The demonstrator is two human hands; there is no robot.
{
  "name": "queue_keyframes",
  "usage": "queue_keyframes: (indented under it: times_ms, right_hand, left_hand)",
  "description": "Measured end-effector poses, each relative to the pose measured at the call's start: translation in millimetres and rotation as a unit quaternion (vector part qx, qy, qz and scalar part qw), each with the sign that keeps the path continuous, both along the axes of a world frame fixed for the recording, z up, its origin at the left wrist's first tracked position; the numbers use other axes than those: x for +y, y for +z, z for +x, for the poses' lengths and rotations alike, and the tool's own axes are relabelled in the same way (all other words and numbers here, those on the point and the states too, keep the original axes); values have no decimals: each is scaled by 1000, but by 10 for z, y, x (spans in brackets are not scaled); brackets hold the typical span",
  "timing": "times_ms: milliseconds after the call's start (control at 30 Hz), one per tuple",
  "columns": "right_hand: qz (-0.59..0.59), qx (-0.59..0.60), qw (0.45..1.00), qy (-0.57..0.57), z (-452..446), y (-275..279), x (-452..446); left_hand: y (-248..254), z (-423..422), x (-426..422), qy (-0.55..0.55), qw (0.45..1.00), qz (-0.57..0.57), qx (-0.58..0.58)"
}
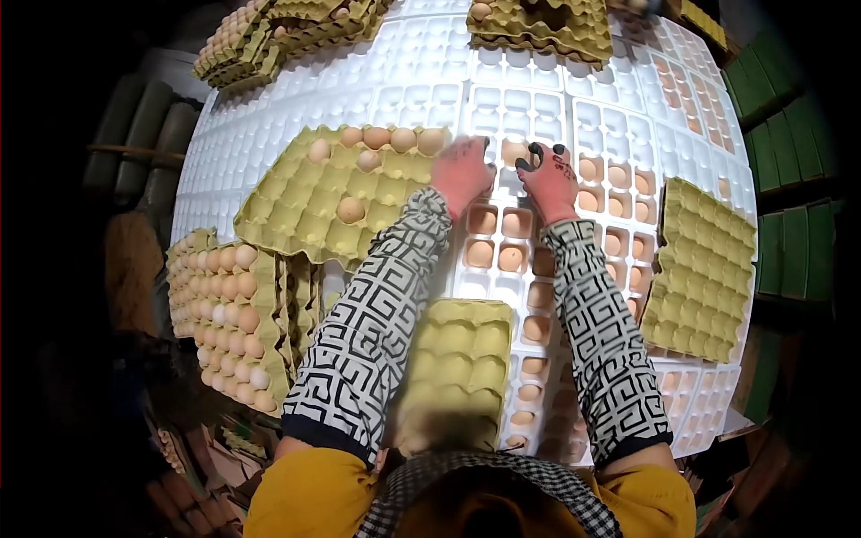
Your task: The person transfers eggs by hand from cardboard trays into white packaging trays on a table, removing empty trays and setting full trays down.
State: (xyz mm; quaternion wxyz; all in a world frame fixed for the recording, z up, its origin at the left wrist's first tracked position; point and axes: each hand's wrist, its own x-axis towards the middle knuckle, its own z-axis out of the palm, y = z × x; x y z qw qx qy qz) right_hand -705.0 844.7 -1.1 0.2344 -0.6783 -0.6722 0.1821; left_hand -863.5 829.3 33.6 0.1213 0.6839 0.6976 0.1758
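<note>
Both of my hands wear pink gloves with dark fingertips and reach over white egg trays (pixel 517 99) at the middle. My left hand (pixel 464 175) has its fingers bent beside the right edge of a yellow-green carton (pixel 296 202); what it holds, if anything, is hidden. My right hand (pixel 548 179) is curled beside a brown egg (pixel 514 152), its thumb and finger close to it; contact cannot be made out. Several brown eggs (pixel 482 254) sit in the white tray just below my hands. The carton at left holds several eggs along its top and a few elsewhere.
Stacked cartons full of eggs (pixel 229 314) stand at the lower left. More cartons lie at the top left (pixel 314 27) and top centre (pixel 538 31). An eggless carton (pixel 704 269) rests at right, another (pixel 459 359) near my body. Green crates (pixel 794 152) stand beyond the right edge.
</note>
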Motion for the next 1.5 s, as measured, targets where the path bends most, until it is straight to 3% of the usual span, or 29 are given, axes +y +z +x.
queue_keyframes:
  times_ms: [67,133,200,233,267,333,367,433,467,533,600,633,667,700,767,800,833,933,1000,1067,1133,1167,1200,1233,1267,1300,1367,1400,1500]
  right_hand:
    - [66,120,990,41,58,-105,-48]
    - [142,221,964,45,72,-151,-197]
    - [255,36,958,121,146,-295,-165]
    - [227,59,965,112,209,-363,-164]
    - [196,82,972,103,262,-447,-224]
    - [213,195,952,98,371,-63,-458]
    - [145,276,945,95,392,292,-705]
    - [59,440,893,74,390,765,-1315]
    - [-12,391,918,62,485,885,-1639]
    - [-131,201,969,56,601,1046,-2284]
    - [-258,305,916,40,707,765,-2888]
    - [-288,297,907,73,796,545,-3154]
    - [-327,407,851,61,783,286,-3412]
    - [-361,417,834,2,667,259,-3612]
    - [-307,421,853,16,433,307,-3740]
    - [-303,444,843,9,393,364,-3717]
    - [-324,421,847,-2,392,435,-3690]
    - [-266,384,884,13,339,486,-3780]
    - [-294,415,861,-8,288,689,-3754]
    - [-240,400,885,13,304,366,-3796]
    - [-311,451,837,-3,312,410,-3789]
    - [-215,250,932,150,320,336,-3789]
    - [-108,16,954,278,314,243,-3777]
    - [34,108,962,247,225,192,-3818]
    - [-13,136,954,265,177,-121,-3728]
    - [-154,214,951,163,144,175,-3695]
    - [-33,209,957,197,-147,-915,-3472]
    - [-205,401,890,73,103,-255,-3630]
    - [-255,450,855,47,169,-179,-3554]
  left_hand:
    - [-58,32,171,8,994,100,-54]
    - [-330,-43,357,-89,989,114,31]
    - [-642,-114,321,-142,963,146,176]
    - [-532,-149,278,-154,978,81,117]
    - [-434,-187,195,-152,980,109,73]
    - [304,-242,-301,-134,986,-4,-97]
    - [703,-285,-629,-117,978,-37,-170]
    - [1191,-477,-1468,-65,974,12,-215]
    - [1353,-558,-1883,-24,975,43,-216]
    - [1220,-730,-2677,88,970,73,-215]
    - [940,-852,-3367,143,982,17,-124]
    - [794,-923,-3603,177,972,-8,-156]
    - [633,-1004,-3811,205,960,-38,-188]
    - [354,-1108,-3983,218,950,-46,-217]
    - [178,-1228,-4091,246,927,-74,-273]
    - [481,-1200,-4044,289,859,-147,-396]
    - [460,-1277,-4077,268,837,-146,-454]
    - [501,-1364,-4122,259,820,-217,-462]
    - [525,-1311,-4124,306,790,-256,-465]
    - [477,-1376,-4140,228,822,-235,-466]
    - [100,-1668,-4199,107,911,-186,-354]
    - [0,-1860,-4356,49,915,-151,-372]
    - [-2,-1940,-4380,30,921,-142,-362]
    - [93,-1935,-4370,36,920,-141,-364]
    - [208,-1869,-4288,47,917,-140,-372]
    - [331,-1723,-4162,60,912,-135,-384]
    - [705,-1319,-3960,86,902,-130,-402]
    - [894,-1129,-3909,89,902,-125,-404]
    - [1274,-600,-3902,94,898,-126,-412]
